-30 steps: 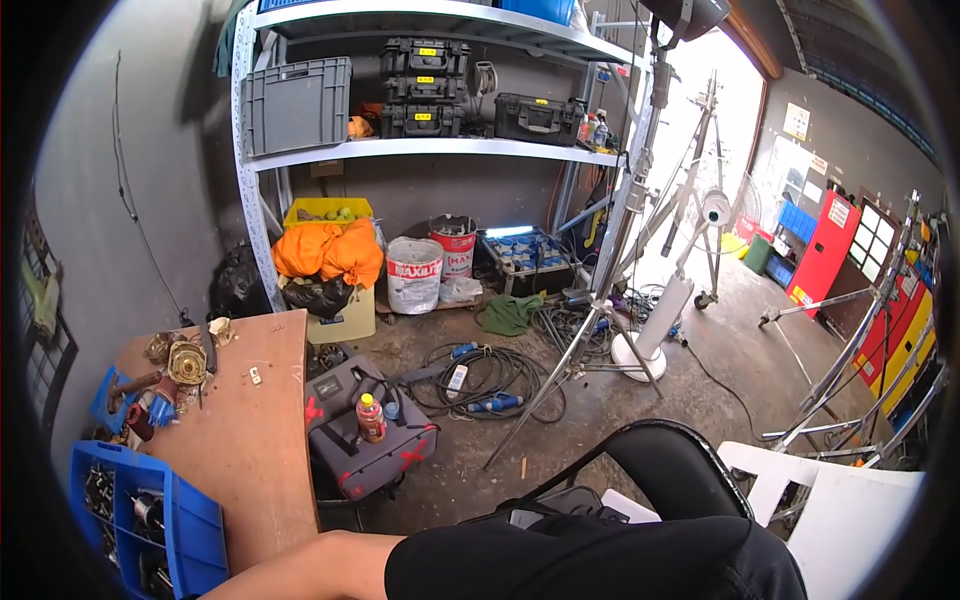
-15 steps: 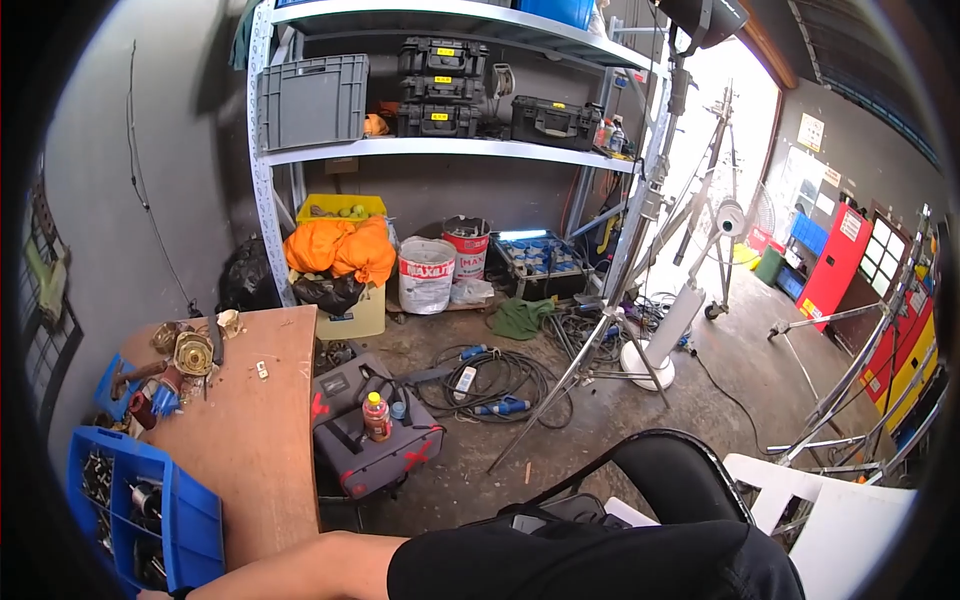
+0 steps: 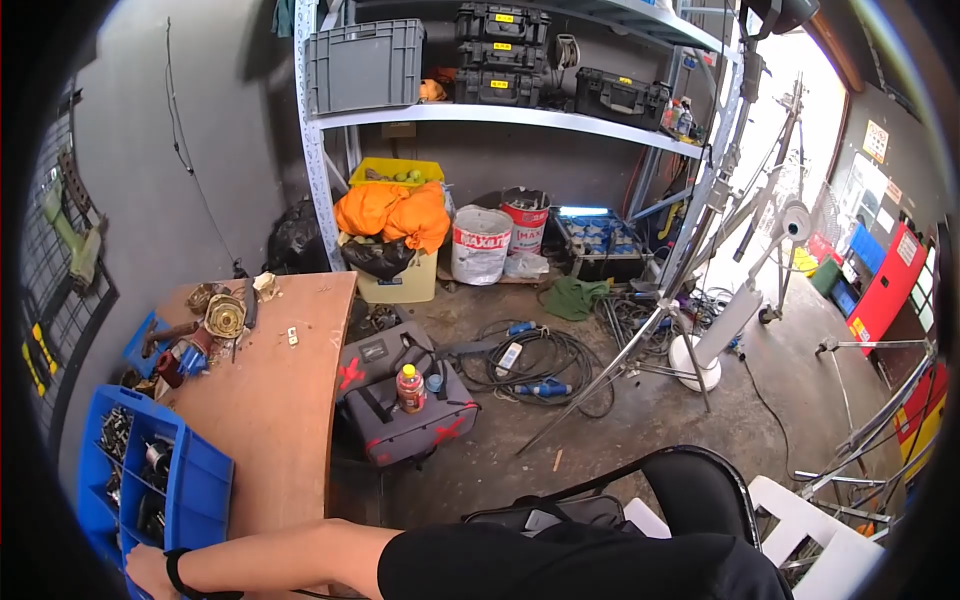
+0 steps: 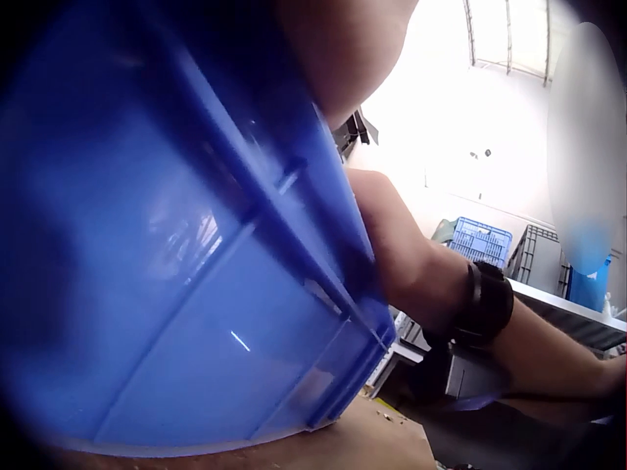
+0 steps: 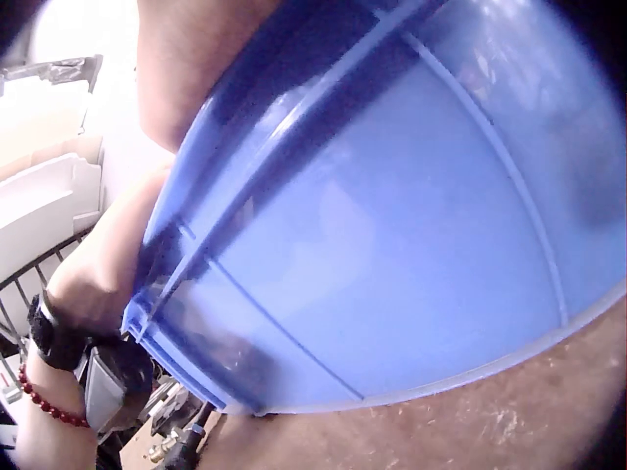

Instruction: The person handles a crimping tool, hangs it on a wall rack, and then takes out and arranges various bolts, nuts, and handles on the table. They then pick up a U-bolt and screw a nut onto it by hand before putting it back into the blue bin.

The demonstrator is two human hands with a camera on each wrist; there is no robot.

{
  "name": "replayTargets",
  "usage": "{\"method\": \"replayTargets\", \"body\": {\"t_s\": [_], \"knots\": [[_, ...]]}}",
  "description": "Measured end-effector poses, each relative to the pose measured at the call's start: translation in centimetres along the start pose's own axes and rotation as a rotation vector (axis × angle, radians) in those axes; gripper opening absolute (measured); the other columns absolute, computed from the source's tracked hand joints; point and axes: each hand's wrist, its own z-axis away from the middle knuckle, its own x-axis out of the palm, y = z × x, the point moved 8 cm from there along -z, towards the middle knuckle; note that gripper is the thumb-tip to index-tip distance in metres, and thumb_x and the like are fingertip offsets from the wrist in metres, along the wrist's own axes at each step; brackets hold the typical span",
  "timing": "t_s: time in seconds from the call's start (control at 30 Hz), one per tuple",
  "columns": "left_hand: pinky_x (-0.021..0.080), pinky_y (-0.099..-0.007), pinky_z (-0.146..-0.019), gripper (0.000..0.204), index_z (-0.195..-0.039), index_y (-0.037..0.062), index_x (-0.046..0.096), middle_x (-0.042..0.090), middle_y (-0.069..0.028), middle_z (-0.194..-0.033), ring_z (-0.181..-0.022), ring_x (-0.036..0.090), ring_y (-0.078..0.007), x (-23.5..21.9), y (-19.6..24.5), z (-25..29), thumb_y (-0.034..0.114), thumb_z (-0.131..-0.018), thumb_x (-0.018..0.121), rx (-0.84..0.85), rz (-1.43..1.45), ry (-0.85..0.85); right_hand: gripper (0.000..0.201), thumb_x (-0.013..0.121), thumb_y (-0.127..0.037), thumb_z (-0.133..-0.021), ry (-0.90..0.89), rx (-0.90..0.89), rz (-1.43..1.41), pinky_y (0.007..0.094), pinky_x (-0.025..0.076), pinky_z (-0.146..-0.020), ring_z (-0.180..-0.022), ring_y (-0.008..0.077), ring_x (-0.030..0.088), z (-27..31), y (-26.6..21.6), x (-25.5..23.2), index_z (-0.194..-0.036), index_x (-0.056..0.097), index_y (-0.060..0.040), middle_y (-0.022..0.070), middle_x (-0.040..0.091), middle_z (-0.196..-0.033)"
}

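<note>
Head view: the blue divided bin [image 3: 207, 485] stands lower left, right hand [image 3: 148, 570] at its near end. Left-wrist view: left hand [image 4: 348, 49] against it, upper centre. Right-wrist view: fingers hidden, grip unclear. Probably taking hold; moving it calls for level two-handed support.

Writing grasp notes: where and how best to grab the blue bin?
Likely the blue bin is best held by its rim at two opposite ends, approached from outside: it is wide, its outer wall is ridged, and metal parts sit inside.
</note>
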Motion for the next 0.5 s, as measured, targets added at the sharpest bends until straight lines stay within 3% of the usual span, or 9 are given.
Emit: {"method": "replayTargets", "body": {"t_s": [0.07, 0.17, 0.2, 0.23, 0.27, 0.3, 0.37, 0.43, 0.5], "knots": [[0.046, -0.0431, -0.094, 0.066, -0.126, -0.0061, 0.063, 0.066, -0.03, -0.118, -0.105, 0.064, -0.0416, -0.3, 1.0, 0.2, 0.053, -0.099, 0.053, -0.02, -0.002, -0.02, 0.049, 0.07, -0.05, -0.07, 0.005, 0.004, -0.008, 0.0447, 0.057, -0.079, -0.087, 0.0368, 0.071, 0.4, -0.1, -0.7, -0.087, 0.077, -0.0041, 0.0211, 0.073, -0.089], [0.047, -0.0437, -0.09, 0.052, -0.123, -0.0081, 0.062, 0.067, -0.0297, -0.112, -0.097, 0.064, -0.0423, -0.1, 1.3, 0.3, 0.039, -0.102, 0.053, -0.026, 0.047, -0.029, 0.047, 0.077, -0.05, -0.055, 0.178, 0.093, 0.005, 0.0425, 0.058, -0.071, -0.075, 0.0361, 0.072, -3.9, 3.6, 4.9, -0.065, 0.073, -0.0035, 0.0193, 0.071, -0.074], [0.045, -0.0376, -0.078, 0.041, -0.108, -0.0079, 0.062, 0.063, -0.0184, -0.095, -0.085, 0.057, -0.0282, 2.8, -7.5, -4.5, 0.032, -0.102, 0.054, 0.015, 0.19, 0.005, 0.05, 0.077, -0.052, -0.054, 0.177, 0.085, -0.006, 0.0434, 0.058, -0.068, -0.072, 0.0364, 0.071, -3.7, 3.4, 5.1, -0.064, 0.072, -0.0037, 0.0196, 0.071, -0.073], [0.043, -0.0316, -0.066, 0.035, -0.092, -0.0077, 0.061, 0.059, -0.0071, -0.078, -0.074, 0.05, -0.0142, 3.6, -7.9, -6.4, 0.025, -0.102, 0.056, 0.061, 0.332, 0.034, 0.052, 0.078, -0.055, -0.053, 0.169, 0.064, -0.023, 0.0443, 0.058, -0.065, -0.069, 0.0367, 0.07, -3.4, 3.3, 4.3, -0.064, 0.072, -0.004, 0.0199, 0.07, -0.072], [0.038, -0.0333, -0.061, 0.034, -0.082, -0.0053, 0.057, 0.052, -0.0054, -0.071, -0.068, 0.044, -0.0141, 3.1, -9.7, -4.9, 0.024, -0.099, 0.058, 0.14, 0.248, 0.212, 0.055, 0.077, -0.058, -0.053, 0.103, 0.048, -0.039, 0.0466, 0.058, -0.064, -0.067, 0.0373, 0.07, -3.3, 3.2, 4.1, -0.066, 0.073, -0.0046, 0.0201, 0.07, -0.071], [0.04, -0.0373, -0.061, 0.035, -0.08, -0.0072, 0.054, 0.048, -0.013, -0.067, -0.067, 0.044, -0.017, 2.0, -6.3, -3.2, 0.022, -0.099, 0.057, 0.097, 0.204, 0.146, 0.045, 0.072, -0.05, -0.056, 0.152, -0.047, -0.052, 0.0494, 0.054, -0.057, -0.063, 0.0397, 0.067, -1.5, 2.3, 1.9, -0.064, 0.072, -0.0052, 0.0219, 0.066, -0.067], [0.038, -0.0403, -0.056, 0.038, -0.073, -0.0056, 0.055, 0.049, -0.0146, -0.061, -0.059, 0.044, -0.0193, 1.3, -4.3, -2.0, 0.024, -0.096, 0.059, 0.031, 0.178, 0.236, 0.053, 0.069, -0.055, -0.063, 0.096, -0.102, -0.06, 0.0508, 0.053, -0.059, -0.065, 0.0411, 0.067, -1.0, 2.0, 1.4, -0.069, 0.072, -0.0028, 0.0235, 0.066, -0.069], [0.043, -0.0475, -0.06, 0.041, -0.079, -0.0058, 0.063, 0.06, -0.0264, -0.071, -0.061, 0.056, -0.0293, 0.0, -2.4, -0.9, 0.032, -0.091, 0.059, -0.045, 0.013, 0.267, 0.053, 0.068, -0.055, -0.068, 0.063, -0.212, -0.11, 0.0512, 0.051, -0.058, -0.064, 0.0409, 0.066, -0.2, 1.1, 0.1, -0.07, 0.071, -0.0019, 0.0247, 0.065, -0.07], [0.049, -0.0504, -0.068, 0.045, -0.082, -0.0054, 0.067, 0.064, -0.0292, -0.079, -0.074, 0.066, -0.0411, 0.2, -2.7, -1.3, 0.038, -0.089, 0.057, -0.055, -0.069, 0.281, 0.053, 0.066, -0.054, -0.071, -0.081, -0.18, -0.083, 0.0521, 0.051, -0.062, -0.068, 0.0402, 0.067, -0.7, 1.1, 0.7, -0.072, 0.071, -0.0022, 0.0247, 0.067, -0.073]]}}
